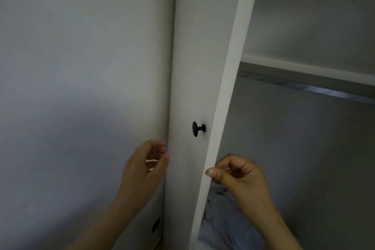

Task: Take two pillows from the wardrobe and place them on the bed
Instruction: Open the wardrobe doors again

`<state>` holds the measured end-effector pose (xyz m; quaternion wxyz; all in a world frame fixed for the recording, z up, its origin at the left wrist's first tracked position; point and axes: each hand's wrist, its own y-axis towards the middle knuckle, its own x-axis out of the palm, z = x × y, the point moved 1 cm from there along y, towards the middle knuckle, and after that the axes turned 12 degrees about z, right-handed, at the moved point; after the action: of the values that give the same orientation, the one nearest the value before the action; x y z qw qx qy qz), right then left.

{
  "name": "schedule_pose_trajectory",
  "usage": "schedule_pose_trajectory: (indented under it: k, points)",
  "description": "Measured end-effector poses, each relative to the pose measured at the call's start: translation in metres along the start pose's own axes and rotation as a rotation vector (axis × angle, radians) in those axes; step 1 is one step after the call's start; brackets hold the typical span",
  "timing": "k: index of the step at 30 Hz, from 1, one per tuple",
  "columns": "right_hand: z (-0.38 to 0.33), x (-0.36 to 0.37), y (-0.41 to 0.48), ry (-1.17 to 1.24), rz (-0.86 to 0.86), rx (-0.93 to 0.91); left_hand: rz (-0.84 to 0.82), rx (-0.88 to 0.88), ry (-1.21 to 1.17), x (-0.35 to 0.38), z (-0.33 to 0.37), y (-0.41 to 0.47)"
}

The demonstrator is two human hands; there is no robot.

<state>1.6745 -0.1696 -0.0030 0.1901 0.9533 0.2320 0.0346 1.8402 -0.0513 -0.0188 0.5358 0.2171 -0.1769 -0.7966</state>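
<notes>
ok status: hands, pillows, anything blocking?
Left hand empty, at door's hinge side. Right hand on door edge, not on knob. Patterned fabric low inside, maybe a pillow. Half-open door blocks access.

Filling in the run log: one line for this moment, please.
phase: opening wardrobe | door: ajar | left hand: at door's left edge | right hand: pinching door's right edge | pillows: patterned fabric inside, unconfirmed

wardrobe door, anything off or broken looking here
Nothing stands out. The wardrobe door is partly open and looks intact, its black knob in place. The right hand rests at the door's edge, the left hand beside it. Pale patterned fabric lies inside.
</notes>
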Motion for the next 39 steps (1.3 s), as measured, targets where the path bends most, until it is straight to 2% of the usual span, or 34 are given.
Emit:
schedule_pose_trajectory:
  k: [13,24,32,39]
  points:
    - [-0.006,0.132,-0.016,-0.084,-0.205,-0.246,0.304,-0.071,0.215,-0.125,-0.031,-0.011]
    - [-0.005,0.25,-0.011,-0.196,-0.172,-0.458,0.457,-0.124,0.291,-0.203,-0.033,-0.03]
    - [-0.001,0.286,-0.001,-0.148,-0.193,-0.408,0.533,-0.158,0.27,-0.23,-0.04,-0.034]
    - [-0.003,0.285,0.005,-0.14,-0.302,-0.373,0.499,-0.172,0.258,-0.21,-0.043,-0.028]
